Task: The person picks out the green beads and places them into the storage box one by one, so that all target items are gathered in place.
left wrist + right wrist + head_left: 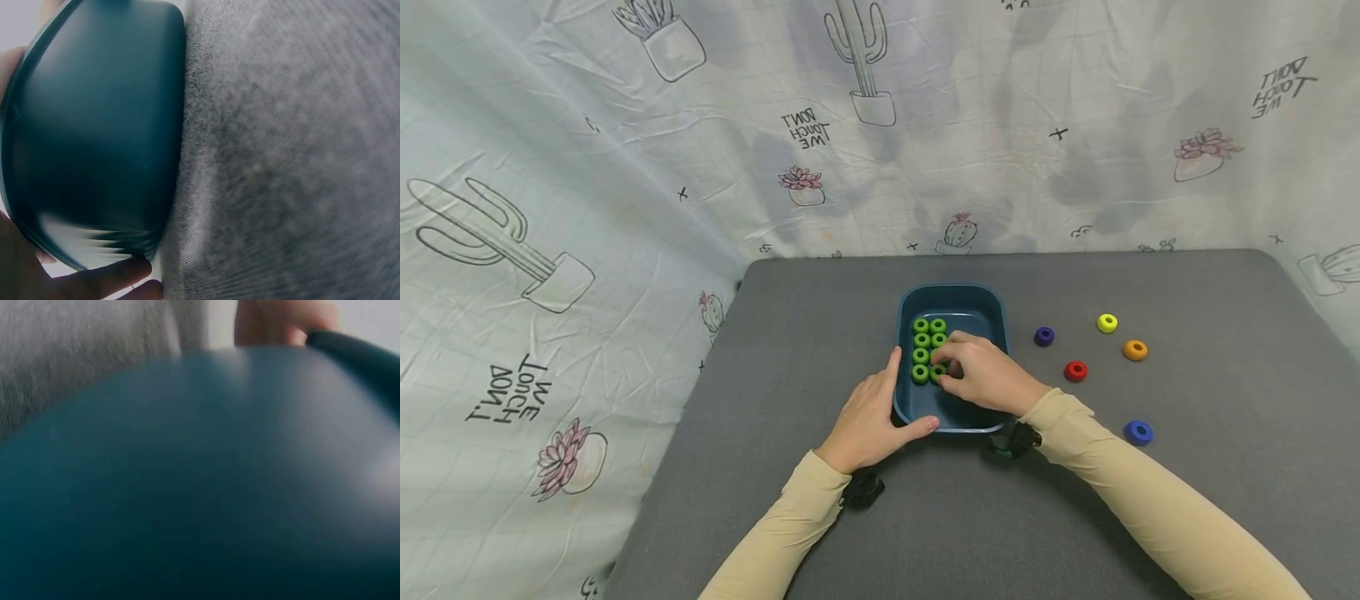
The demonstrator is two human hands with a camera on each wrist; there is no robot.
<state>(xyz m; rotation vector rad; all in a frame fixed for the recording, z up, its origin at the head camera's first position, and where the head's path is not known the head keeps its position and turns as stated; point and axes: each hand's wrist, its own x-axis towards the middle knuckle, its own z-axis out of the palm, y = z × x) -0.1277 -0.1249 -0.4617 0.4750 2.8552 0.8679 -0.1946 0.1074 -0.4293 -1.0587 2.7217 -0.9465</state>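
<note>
A dark teal tray [973, 302] stands on the table with several green rings [921, 341] lined up in two columns along its left side. My left hand [870, 421] rests at its near-left corner, fingers straight along the left wall and thumb over the front rim. In the left wrist view, fingers [106, 280] touch the tray's outer wall [100, 125]. Inside the tray, my right hand [985, 372] pinches a green ring [937, 373] at the near end of the right column, partly covered by the fingertips. The tray wall [206, 475] fills most of the right wrist view.
Right of the tray on the grey table [805, 333] lie loose rings: dark purple [1044, 336], yellow [1107, 323], orange [1135, 350], red [1076, 371] and blue [1138, 432]. A printed curtain [1000, 167] hangs behind the table and on its left.
</note>
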